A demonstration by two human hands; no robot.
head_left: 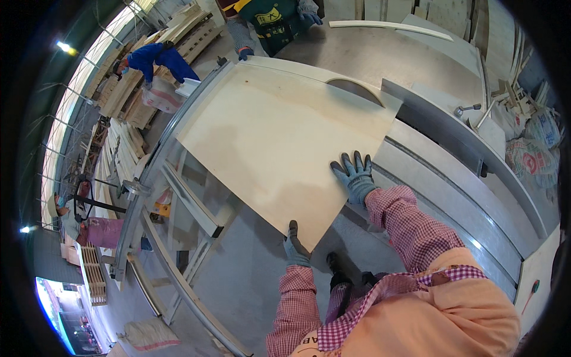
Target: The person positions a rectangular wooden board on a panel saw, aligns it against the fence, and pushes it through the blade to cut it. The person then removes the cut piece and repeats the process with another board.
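A large pale plywood board (267, 143) lies across a sliding table saw, its near corner sticking out toward me. My left hand (296, 249), in a grey-blue glove with dark fingertips, grips the board's edge by that corner, thumb on top and the other fingers hidden beneath. Flat on the board's right edge rests my gloved right hand (358, 181), fingers spread. At the far side, a curved cover (357, 89) stands at the board's edge. A co-worker's gloved hand (245, 53) is at the board's far left corner.
A long metal fence (464, 149) runs along the right, above the grooved metal table (440, 184). The sliding frame (178, 279) with its rails extends on the left. A narrow pale strip (392, 27) lies on the far table. Another person in blue (157, 59) bends beside stacked timber (190, 35).
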